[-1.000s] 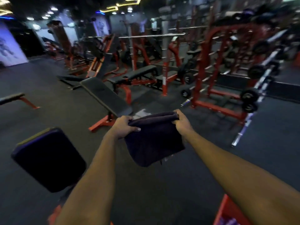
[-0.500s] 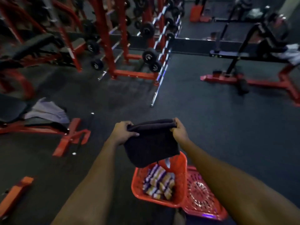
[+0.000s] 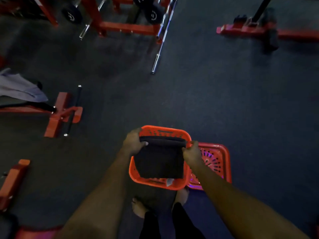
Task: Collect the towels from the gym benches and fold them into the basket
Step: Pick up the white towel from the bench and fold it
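Note:
A folded dark towel [image 3: 159, 160] hangs from both my hands, straight over the orange basket [image 3: 165, 133] on the floor. My left hand [image 3: 133, 141] pinches its top left corner and my right hand [image 3: 192, 151] pinches the top right corner. The towel covers most of the basket's inside, so its contents are hidden. A grey towel [image 3: 19, 87] lies draped on a bench at the left edge.
An orange perforated lid or second basket [image 3: 215, 158] lies against the basket's right side. A red bench foot [image 3: 63, 114] is to the left, a red rack with weight plates and a barbell [image 3: 161, 37] is ahead, and another red frame [image 3: 259, 30] stands far right. My bare feet are just behind the basket.
My view swung from the benches down to the floor. Both hands carried the dark towel over to the orange basket and lowered it above the opening.

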Available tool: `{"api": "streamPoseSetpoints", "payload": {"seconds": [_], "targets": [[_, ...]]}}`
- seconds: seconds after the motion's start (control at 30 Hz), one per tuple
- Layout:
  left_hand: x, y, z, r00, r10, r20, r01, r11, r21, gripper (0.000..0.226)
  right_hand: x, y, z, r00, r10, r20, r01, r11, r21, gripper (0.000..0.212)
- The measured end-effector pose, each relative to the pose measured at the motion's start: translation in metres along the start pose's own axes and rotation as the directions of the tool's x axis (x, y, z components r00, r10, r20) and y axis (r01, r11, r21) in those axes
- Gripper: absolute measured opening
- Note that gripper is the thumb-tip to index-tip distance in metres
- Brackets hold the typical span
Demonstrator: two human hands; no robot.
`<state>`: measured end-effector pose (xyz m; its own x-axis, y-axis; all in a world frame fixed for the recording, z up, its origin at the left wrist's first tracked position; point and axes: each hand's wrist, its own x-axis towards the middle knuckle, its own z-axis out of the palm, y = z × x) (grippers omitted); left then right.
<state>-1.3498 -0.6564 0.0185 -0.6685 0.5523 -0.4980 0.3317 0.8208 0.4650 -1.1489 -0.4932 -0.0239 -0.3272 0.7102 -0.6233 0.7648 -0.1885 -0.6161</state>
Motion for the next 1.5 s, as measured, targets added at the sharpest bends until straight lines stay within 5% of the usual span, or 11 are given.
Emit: {"api": "streamPoseSetpoints", "payload": {"seconds": [0.07,0.3,0.53,1.03,1.5], "targets": [[0.015,-0.018,0.014,1.000,0.000,0.007,-0.001,0.999,0.038,0.082,0.007,0.001,0.002,0.997,0.072,-0.023,-0.074,0.994,-0.086,0.047],[-0.028,0.011,-0.048,0.999,0.004,-0.048,-0.006,0.998,-0.060,0.037,-0.018,-0.073,0.010,0.994,-0.072,0.077,0.084,0.982,-0.171,0.038],[-0.050,-0.032,-0.156,0.978,0.010,-0.209,-0.045,0.986,-0.163,0.029,-0.040,-0.180,0.078,0.954,-0.236,0.183,0.252,0.965,-0.069,0.011],[-0.100,-0.293,-0.411,0.810,-0.102,-0.577,-0.040,0.973,-0.228,0.021,-0.201,-0.428,0.334,0.720,-0.560,0.410,0.632,0.773,-0.055,0.018],[0.049,-0.480,-0.568,0.786,-0.246,-0.567,0.086,0.952,-0.294,0.022,-0.122,-0.619,0.600,0.603,-0.569,0.559,0.734,0.671,-0.108,0.013]]}}
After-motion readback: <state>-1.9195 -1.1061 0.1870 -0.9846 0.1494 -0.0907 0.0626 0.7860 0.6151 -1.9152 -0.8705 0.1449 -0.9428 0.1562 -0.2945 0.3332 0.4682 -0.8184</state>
